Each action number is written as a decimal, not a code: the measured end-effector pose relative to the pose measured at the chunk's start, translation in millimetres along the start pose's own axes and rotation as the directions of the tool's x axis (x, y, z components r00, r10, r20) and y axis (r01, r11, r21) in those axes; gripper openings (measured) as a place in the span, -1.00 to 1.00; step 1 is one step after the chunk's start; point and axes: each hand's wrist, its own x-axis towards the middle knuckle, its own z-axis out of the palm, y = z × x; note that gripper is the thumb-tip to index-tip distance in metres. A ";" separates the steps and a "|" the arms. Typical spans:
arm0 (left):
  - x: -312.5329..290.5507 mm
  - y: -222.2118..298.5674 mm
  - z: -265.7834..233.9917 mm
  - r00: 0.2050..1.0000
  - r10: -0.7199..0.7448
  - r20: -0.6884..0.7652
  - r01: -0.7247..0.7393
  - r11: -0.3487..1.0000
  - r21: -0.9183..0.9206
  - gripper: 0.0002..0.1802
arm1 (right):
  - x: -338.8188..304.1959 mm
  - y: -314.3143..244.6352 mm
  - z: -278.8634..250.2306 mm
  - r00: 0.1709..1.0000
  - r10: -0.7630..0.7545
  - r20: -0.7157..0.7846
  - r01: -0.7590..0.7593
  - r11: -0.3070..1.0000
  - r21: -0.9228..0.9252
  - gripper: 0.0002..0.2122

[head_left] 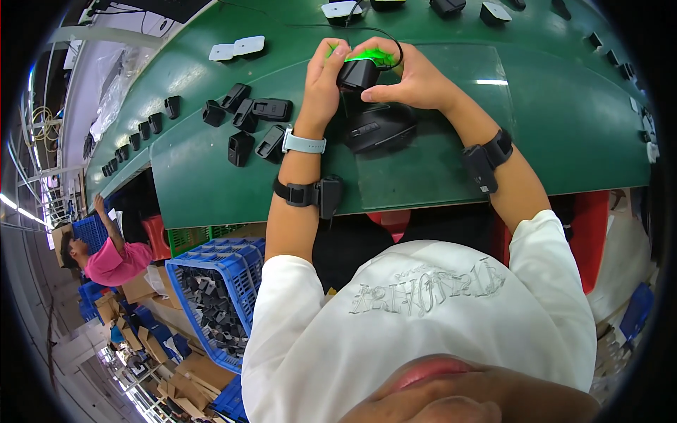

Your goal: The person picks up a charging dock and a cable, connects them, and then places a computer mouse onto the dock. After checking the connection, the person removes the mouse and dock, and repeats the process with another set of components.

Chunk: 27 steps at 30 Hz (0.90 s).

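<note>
Both hands meet at the far middle of the table around a small black boxy device (360, 75) with a bright green glow along its far edge. My left hand (324, 81) is closed on its left side, thumb on top. From the right, my right hand (416, 77) grips it between the thumb and curled fingers; a thin black cable loops by those fingers. Just nearer than the device lies a rounded black object shaped like a computer mouse (381, 128). Left of my left wrist, several loose black blocky devices (272, 109) lie in a cluster.
The green tabletop (211, 180) carries a clear sheet (437, 162). Black pieces line its left edge; white-faced ones (496, 13) stand at the far side, near white plates (236, 48). Below left, a blue crate (254, 282) holds many black parts. A person in pink (116, 261) sits at left.
</note>
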 end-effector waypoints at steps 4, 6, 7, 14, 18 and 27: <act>0.1 -0.3 -6.7 1.000 -0.001 -0.006 0.001 0.999 0.052 -0.73 | -0.9 -7.4 1.4 0.998 -0.003 -0.065 -0.003 0.995 -0.099 -0.53; -0.1 3.9 -4.8 0.999 -0.032 -0.040 0.034 0.998 0.053 -0.72 | 0.5 -3.2 -0.3 0.997 0.020 -0.078 -0.022 0.999 -0.026 -0.55; 0.5 6.3 -2.8 0.995 -0.063 -0.071 0.067 0.996 0.052 -0.71 | 0.9 -1.2 -1.5 0.995 0.043 -0.090 -0.039 0.998 0.045 -0.56; -1.8 8.6 0.4 0.989 -0.117 -0.088 0.123 0.990 0.072 -0.69 | -0.1 1.5 -0.7 0.993 0.078 -0.084 -0.071 0.994 0.087 -0.53; -0.6 6.4 0.7 0.989 -0.122 -0.086 0.131 0.985 0.110 -0.69 | 1.1 3.2 -2.7 0.996 0.048 -0.080 -0.047 0.999 0.014 -0.53; 0.1 2.7 -2.7 0.986 -0.150 -0.073 0.156 0.985 0.072 -0.67 | 2.6 11.6 -4.9 0.995 0.064 -0.079 -0.051 0.986 0.160 -0.55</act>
